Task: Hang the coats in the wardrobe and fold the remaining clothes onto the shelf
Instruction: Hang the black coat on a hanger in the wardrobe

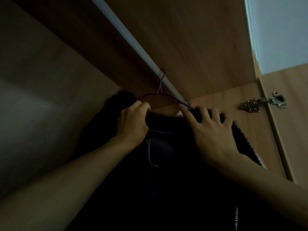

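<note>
I look up into a dim wooden wardrobe. A grey rail (126, 39) runs diagonally under its top panel. A purple wire hanger (160, 84) is hooked over the rail. A dark coat (166, 180) with a fuzzy collar hangs below it, filling the lower middle. My left hand (133, 124) grips the coat's collar edge at the hanger's left shoulder. My right hand (210, 130) grips the dark collar on the right, its index finger stretched toward a second purple hook (187, 103) at the rail.
The wardrobe's side wall (41, 80) stands on the left. The open door (291, 130) with a metal hinge (265, 102) is on the right, and a pale wall (280, 30) shows above it. A zipper (236, 219) glints at the bottom right.
</note>
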The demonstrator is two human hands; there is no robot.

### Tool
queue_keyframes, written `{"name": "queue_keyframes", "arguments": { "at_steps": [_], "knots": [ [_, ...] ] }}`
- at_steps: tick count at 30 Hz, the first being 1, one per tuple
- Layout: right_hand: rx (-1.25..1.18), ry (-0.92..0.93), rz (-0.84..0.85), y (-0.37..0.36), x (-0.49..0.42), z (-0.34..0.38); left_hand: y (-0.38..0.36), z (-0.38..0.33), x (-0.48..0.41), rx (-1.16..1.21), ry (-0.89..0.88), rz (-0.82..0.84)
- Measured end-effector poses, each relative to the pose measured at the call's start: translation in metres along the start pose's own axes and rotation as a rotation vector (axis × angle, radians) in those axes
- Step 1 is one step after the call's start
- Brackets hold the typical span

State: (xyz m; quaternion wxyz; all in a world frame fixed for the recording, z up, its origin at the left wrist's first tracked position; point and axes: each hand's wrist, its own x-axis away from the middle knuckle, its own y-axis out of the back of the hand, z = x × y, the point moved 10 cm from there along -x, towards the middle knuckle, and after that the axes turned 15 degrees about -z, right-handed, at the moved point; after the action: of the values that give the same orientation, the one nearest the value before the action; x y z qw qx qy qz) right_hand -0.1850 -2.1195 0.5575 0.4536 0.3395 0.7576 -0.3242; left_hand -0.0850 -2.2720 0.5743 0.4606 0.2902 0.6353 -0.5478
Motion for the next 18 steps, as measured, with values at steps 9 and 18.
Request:
{"name": "queue_keyframes", "arguments": {
  "at_steps": [9,18],
  "knots": [
    [0.038,-0.044,0.053,-0.015,0.011,0.001,-0.001,0.083,0.038,0.063,0.538,0.153],
    [0.052,-0.025,0.097,-0.034,0.022,0.005,-0.015,0.105,0.058,-0.14,0.346,0.324]
  ]
}}
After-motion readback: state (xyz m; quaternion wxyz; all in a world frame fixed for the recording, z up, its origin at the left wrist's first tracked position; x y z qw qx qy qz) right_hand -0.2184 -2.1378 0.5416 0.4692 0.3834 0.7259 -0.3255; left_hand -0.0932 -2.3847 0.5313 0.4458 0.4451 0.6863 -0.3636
